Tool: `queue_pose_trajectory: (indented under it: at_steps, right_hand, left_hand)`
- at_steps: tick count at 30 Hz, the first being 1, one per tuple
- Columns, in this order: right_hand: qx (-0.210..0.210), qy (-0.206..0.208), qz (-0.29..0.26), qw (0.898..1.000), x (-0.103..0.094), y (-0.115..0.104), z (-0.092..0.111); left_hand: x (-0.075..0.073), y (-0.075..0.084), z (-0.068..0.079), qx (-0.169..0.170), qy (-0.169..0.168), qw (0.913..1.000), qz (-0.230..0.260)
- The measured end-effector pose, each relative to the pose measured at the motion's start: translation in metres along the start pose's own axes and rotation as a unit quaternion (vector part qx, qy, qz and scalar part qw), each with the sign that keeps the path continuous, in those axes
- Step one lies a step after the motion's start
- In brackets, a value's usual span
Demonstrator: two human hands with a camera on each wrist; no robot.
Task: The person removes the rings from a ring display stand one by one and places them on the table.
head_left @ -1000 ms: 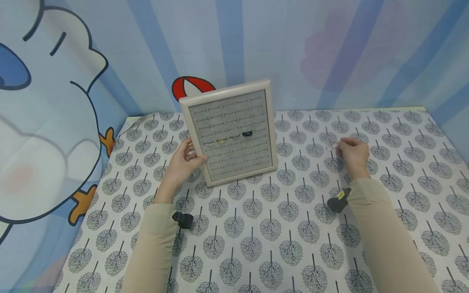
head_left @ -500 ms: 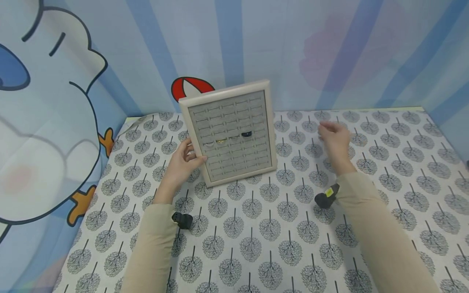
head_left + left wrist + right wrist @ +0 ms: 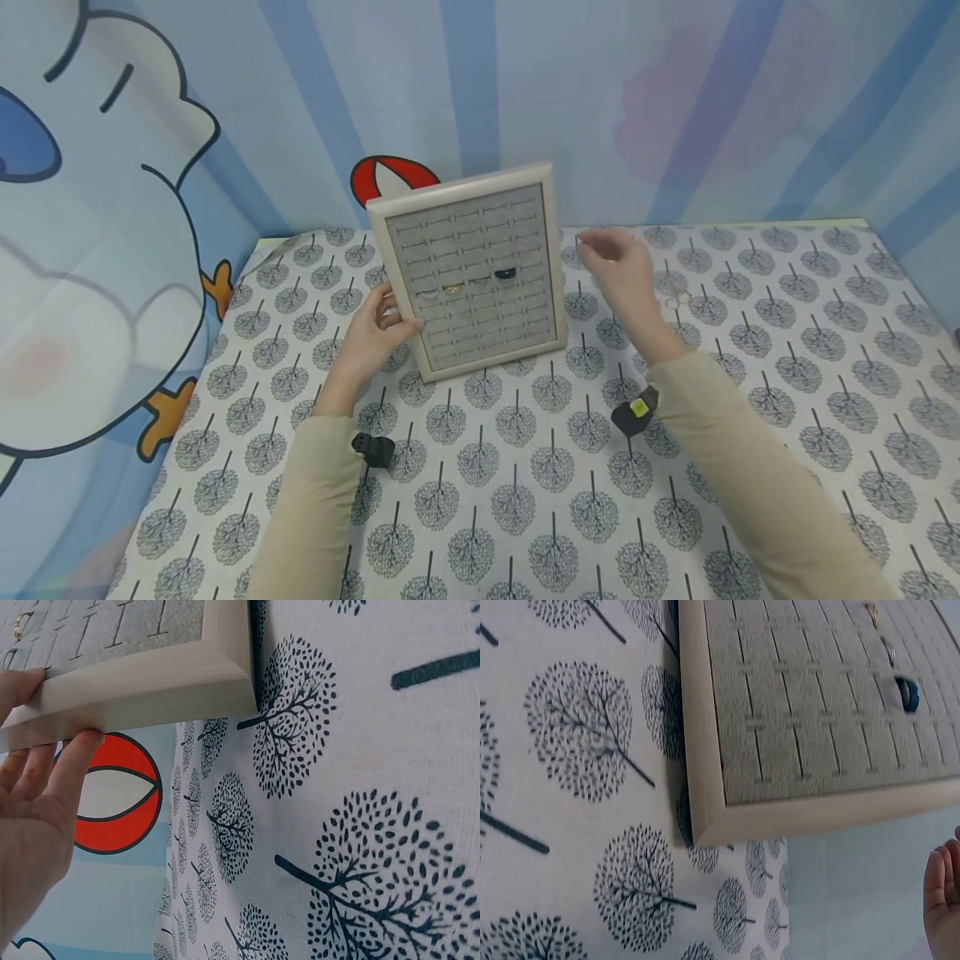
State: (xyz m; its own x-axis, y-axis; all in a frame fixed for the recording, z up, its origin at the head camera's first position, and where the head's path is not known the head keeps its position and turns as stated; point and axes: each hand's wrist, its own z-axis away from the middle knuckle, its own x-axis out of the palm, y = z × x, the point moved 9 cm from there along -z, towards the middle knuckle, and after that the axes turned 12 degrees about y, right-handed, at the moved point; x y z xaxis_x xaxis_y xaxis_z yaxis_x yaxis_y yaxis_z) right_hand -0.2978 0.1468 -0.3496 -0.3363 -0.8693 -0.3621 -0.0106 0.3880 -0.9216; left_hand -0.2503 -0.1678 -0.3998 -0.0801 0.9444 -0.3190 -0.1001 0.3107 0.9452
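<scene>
Just off the right side of the ring board [image 3: 556, 267], the right hand [image 3: 626, 275] hangs with bent fingers, thumb and forefinger near each other; whether something small is pinched there, I cannot tell. From that grip the ring board lies to the left, standing on its lower edge, its long axis running upward, the top leaning leftward in the head view. Judging by how things lie, what counts is the way from those fingertips to the row across the grey panel [image 3: 465, 242]: a silver ring [image 3: 428, 293], a gold ring [image 3: 453, 288], a thin ring [image 3: 478, 282] and, nearest the right hand, a dark ring [image 3: 506, 273]. Only the raised right rim stands between. The left hand [image 3: 375, 333] grasps the opposite rim, thumb in front and fingers behind, apart from the row and so probably no obstacle. Right of the right wrist, one pale ring [image 3: 683, 298] and another pale ring [image 3: 672, 304] lie just beside each other on the tree-patterned cloth [image 3: 551, 475], with a striped backdrop [image 3: 585, 108] rising behind
</scene>
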Motion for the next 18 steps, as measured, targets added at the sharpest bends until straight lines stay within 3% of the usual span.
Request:
queue_pose_trajectory:
  at_steps: [11, 18]
  right_hand:
    - [-0.14, -0.061, -0.008, 0.988, 0.035, -0.038, 0.026]
    - [-0.155, -0.082, 0.002, 0.984, 0.049, -0.042, 0.034]
  left_hand:
    - [0.0, 0.001, -0.001, 0.001, -0.002, 1.0, 0.005]
    - [0.0, 0.0, 0.0, -0.003, -0.002, 1.0, 0.006]
